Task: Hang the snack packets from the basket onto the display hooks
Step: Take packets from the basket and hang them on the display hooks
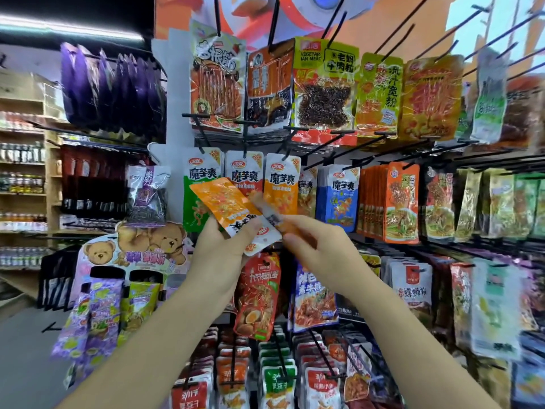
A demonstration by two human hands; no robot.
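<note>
My left hand (224, 249) grips an orange snack packet (225, 202), held upside down and tilted, in front of the display's middle row. My right hand (312, 246) pinches a second, blurred orange packet (269, 215) that overlaps the first one's lower edge. Behind them hang three matching packets on black hooks: a green one (199, 175), an orange-red one (244, 172) and an orange one (283, 178). The basket is not in view.
The pegboard wall is packed with hanging snack packets in several rows, with long black hooks (392, 42) sticking out at the upper right. A bear-printed cardboard stand (141, 246) is at the lower left, and shelves of bottles (20, 184) stand further left.
</note>
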